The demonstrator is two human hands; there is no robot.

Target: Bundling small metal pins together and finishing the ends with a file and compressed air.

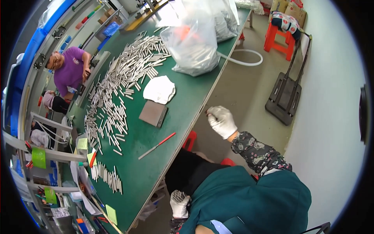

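A: Where are the two hands?

B: The right hand (221, 121), in a white glove, sits just past centre toward three o'clock, raised off the edge of the green table (183, 101). Its fingers are curled in, pinching something small and dark at the fingertips; I can't tell what it is.

A: And the other one?

B: The left hand (179, 203), also in a white glove, is low at six o'clock, down by the person's lap beside the dark trousers. The fingers look bent, but I can't tell whether it grips anything.

A: What lies nearest on the table?

B: A file with a red handle (157, 146) lies flat near the table's edge, toward nine o'clock of the right hand, apart from it. Above that, at eleven o'clock of the hand, is a grey square block (152, 113), and just beyond it a crumpled white cloth (159, 89).

A: And the metal pieces?

B: Short silver rods (117, 89) spread in a long band across the table from twelve o'clock down to eight o'clock. A smaller bunch of rods (107, 176) lies at seven o'clock.

A: Anything else?

B: A clear plastic bag (193, 43) stands at twelve o'clock. A red stool (189, 140) shows under the table edge. Another person in a purple shirt (70, 70) is at ten o'clock.
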